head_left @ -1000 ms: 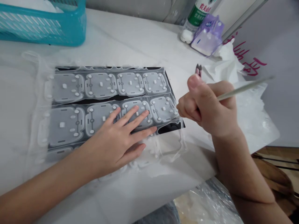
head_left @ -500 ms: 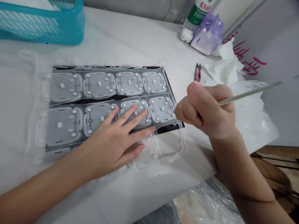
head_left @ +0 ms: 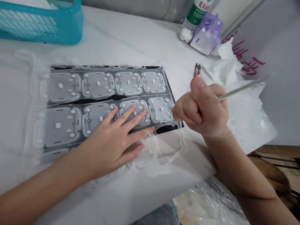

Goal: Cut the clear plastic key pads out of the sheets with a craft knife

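A translucent sheet of moulded parts (head_left: pixel 98 84) lies on a black backing (head_left: pixel 93 99), its rounded square panels in rows with small white pegs. My left hand (head_left: pixel 119 140) rests flat on the sheet with fingers spread, over the second and lower rows. My right hand (head_left: pixel 199 107) is closed round a thin, pale, stick-like tool (head_left: pixel 241 89). The tool's rear end points up and right. Its working tip, close to the lower edge of the rightmost second-row panel, is mostly hidden by my fingers. A small pink-handled cutter with dark jaws (head_left: pixel 197 70) shows just beyond my right thumb.
A teal plastic basket (head_left: pixel 56 26) stands at the back left. A water bottle (head_left: pixel 195 14), a white rounded case (head_left: pixel 186 35) and a purple packet (head_left: pixel 206 34) are at the back right. Crumpled tissue (head_left: pixel 221 70) and clear plastic film (head_left: pixel 253 125) lie on the right.
My right hand has moved slightly left and down along the panel's edge, the tool's rear end swinging with it. My left hand stays pressed on the sheet. The whole view has shifted slightly.
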The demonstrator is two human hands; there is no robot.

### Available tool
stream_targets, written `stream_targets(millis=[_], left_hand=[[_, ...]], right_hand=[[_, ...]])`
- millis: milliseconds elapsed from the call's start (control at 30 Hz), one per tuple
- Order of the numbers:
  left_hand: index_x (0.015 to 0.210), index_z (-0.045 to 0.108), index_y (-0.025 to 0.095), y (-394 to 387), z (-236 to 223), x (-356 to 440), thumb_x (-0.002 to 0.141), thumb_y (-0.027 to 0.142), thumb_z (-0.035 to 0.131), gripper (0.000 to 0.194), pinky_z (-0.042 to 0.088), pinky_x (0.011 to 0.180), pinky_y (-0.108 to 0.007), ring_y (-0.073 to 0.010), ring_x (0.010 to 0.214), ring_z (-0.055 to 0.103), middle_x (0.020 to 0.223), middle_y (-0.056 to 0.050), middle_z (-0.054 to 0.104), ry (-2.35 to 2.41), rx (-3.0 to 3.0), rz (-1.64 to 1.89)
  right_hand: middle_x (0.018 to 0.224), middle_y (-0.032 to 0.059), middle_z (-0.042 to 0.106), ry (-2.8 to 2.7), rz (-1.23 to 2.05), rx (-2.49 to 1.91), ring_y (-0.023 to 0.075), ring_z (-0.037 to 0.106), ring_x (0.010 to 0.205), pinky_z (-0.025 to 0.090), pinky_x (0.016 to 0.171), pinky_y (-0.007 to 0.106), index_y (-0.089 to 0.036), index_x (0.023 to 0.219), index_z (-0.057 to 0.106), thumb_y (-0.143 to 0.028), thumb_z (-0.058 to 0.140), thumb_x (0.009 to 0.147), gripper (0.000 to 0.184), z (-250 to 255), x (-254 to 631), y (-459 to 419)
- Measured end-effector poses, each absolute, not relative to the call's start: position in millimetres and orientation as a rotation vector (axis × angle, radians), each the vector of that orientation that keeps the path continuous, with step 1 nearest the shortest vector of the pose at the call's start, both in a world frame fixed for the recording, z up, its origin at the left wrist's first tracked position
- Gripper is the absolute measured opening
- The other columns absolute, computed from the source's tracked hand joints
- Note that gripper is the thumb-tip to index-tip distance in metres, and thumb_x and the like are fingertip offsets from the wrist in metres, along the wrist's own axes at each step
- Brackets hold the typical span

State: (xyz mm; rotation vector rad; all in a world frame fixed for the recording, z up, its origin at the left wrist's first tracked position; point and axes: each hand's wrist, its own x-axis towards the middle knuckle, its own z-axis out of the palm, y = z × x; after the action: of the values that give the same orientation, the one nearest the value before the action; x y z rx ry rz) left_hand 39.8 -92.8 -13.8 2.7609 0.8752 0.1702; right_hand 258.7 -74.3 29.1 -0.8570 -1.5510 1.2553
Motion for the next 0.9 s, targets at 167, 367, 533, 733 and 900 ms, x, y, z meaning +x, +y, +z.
stream_targets(millis=[167,367,533,733,900], left_hand=[[0.140,0.040,0.035,-93.9,-13.2,40.7,0.095,0.038,0.036,0.046,0.026,0.105,-0.063,-0.0345,0.141,0.023,0.153,-0.007,0.029,0.879,2.760,0.176],[0.140,0.041,0.033,-93.5,-14.0,41.4,0.095,0.037,0.035,0.045,0.027,0.103,-0.064,-0.0363,0.139,0.025,0.152,-0.008,0.030,0.864,2.789,0.198],[0.141,0.039,0.034,-94.4,-13.6,42.4,0.095,0.037,0.036,0.046,0.026,0.105,-0.062,-0.0353,0.139,0.025,0.152,-0.007,0.031,0.880,2.770,0.193],[0.148,0.023,0.032,-82.7,-13.4,32.7,0.096,0.048,0.032,0.055,0.021,0.111,-0.055,-0.0300,0.142,0.022,0.155,-0.003,0.024,0.848,2.772,0.162],[0.146,0.027,0.034,-55.6,-11.4,10.0,0.096,0.049,0.032,0.052,0.016,0.109,-0.063,-0.0364,0.141,0.017,0.157,-0.002,0.014,1.076,2.774,0.125]], right_hand=[[0.036,-0.0050,0.026,-1.689,1.207,-0.942,0.0038,0.023,0.034,0.022,0.037,0.024,-0.017,0.042,0.027,-0.036,0.046,0.096,0.060,32.2,266.7,-71.8],[0.039,-0.0056,0.026,-1.762,1.143,-0.999,0.0024,0.024,0.036,0.020,0.036,0.022,-0.015,0.042,0.029,-0.031,0.047,0.095,0.058,37.6,267.5,-73.1],[0.041,-0.0050,0.026,-1.870,1.048,-1.058,0.0031,0.025,0.038,0.020,0.035,0.021,-0.016,0.042,0.027,-0.031,0.044,0.096,0.058,40.2,265.2,-78.4],[0.042,-0.0053,0.025,-1.968,0.999,-1.021,0.0029,0.026,0.038,0.019,0.036,0.022,-0.016,0.043,0.027,-0.031,0.046,0.095,0.057,37.0,266.8,-78.2],[0.040,-0.0047,0.027,-1.969,0.928,-1.063,0.0027,0.025,0.036,0.015,0.036,0.025,-0.016,0.041,0.029,-0.029,0.050,0.093,0.058,34.2,265.2,-75.2]])
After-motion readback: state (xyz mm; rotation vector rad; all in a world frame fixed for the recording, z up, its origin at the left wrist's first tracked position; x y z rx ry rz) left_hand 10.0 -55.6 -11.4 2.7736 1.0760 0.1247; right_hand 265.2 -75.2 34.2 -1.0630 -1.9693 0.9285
